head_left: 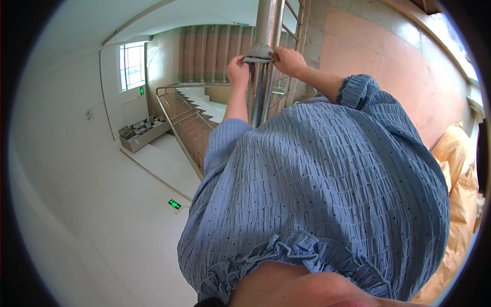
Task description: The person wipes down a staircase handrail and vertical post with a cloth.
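Observation:
A grey cloth (260, 52) is draped across the top of a shiny metal handrail (268, 23). My left hand (237, 70) pinches the cloth's left end, beside the rail. On the other side, my right hand (289, 61) grips the right end with its fingers closed. Between the two hands the cloth lies against the rail's upper surface. The rail runs away from my body, and its near end is hidden by my blue top.
Left of the rail, a stairwell drops to lower stairs (212, 53) with a metal banister (179, 115). A long box (143, 134) stands by the wall below. Tan sacks (458, 194) are at the right, beside the tiled floor (373, 61).

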A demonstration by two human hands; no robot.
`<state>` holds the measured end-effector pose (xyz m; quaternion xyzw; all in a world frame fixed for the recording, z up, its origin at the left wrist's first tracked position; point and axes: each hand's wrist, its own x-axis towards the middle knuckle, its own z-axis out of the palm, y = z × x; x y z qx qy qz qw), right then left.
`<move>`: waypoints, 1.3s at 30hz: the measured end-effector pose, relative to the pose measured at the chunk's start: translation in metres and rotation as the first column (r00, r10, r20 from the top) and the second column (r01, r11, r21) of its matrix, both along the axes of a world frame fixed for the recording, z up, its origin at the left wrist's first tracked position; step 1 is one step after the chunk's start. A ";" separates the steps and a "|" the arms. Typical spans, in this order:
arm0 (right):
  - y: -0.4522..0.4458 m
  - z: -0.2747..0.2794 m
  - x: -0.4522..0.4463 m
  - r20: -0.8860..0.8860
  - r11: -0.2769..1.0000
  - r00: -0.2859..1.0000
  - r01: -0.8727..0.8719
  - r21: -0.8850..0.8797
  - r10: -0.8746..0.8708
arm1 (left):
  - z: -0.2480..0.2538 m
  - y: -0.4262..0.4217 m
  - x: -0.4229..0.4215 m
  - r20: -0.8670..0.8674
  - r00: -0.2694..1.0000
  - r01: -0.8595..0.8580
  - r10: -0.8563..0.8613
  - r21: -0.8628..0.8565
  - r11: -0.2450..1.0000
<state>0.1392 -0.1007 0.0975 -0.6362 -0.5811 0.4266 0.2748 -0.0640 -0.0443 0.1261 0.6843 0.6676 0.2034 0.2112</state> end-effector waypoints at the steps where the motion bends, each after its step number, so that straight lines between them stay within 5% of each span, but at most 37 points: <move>1: 0.004 0.001 0.000 -0.013 0.999 1.000 0.001 -0.033 -0.001 | 0.005 0.001 0.001 -0.025 1.000 0.002 -0.001 0.040 0.999; 7: 0.037 -0.021 0.007 -0.185 0.922 0.932 0.345 0.178 -0.313 | 0.020 0.043 0.041 -0.005 0.993 0.116 -0.117 0.184 0.976; 9: 0.032 -0.038 0.005 -0.162 0.937 0.941 0.320 0.139 -0.297 | 0.024 0.032 0.050 -0.059 0.987 0.158 -0.150 0.173 0.972; 16: 0.005 -0.065 -0.012 -0.179 0.973 0.965 -0.211 -0.092 0.192 | 0.039 -0.017 0.047 -0.416 0.872 0.422 -0.256 0.377 0.825; 20: 0.037 -0.064 -0.007 -0.250 0.964 0.932 0.237 -0.124 -0.261 | 0.051 0.002 0.063 -0.490 0.824 0.513 -0.285 0.429 0.744; 23: 0.046 -0.063 0.002 -0.385 0.929 0.847 0.316 -0.192 -0.367 | 0.051 0.017 0.077 -0.489 0.808 0.548 -0.328 0.422 0.722; 29: 0.008 -0.116 -0.003 -0.420 0.921 0.871 0.088 -0.378 -0.256 | 0.022 0.002 0.075 -0.460 0.797 0.564 -0.390 0.337 0.754; 31: -0.004 -0.090 0.011 -0.171 0.980 0.979 0.075 -0.185 -0.107 | 0.012 0.006 0.070 -0.425 0.815 0.549 -0.393 0.350 0.759; 34: -0.003 -0.049 0.029 -0.146 0.950 0.942 0.285 -0.131 -0.303 | -0.009 0.018 0.062 0.039 0.982 0.183 -0.185 0.041 0.982; 35: -0.002 -0.035 0.033 -0.135 0.909 0.899 0.407 -0.091 -0.416 | -0.023 0.023 0.053 0.044 0.981 0.189 -0.190 0.028 0.982; 39: -0.011 -0.021 0.033 -0.054 0.957 0.970 0.245 0.155 -0.239 | -0.085 0.018 0.016 0.283 0.959 0.029 0.032 -0.209 0.977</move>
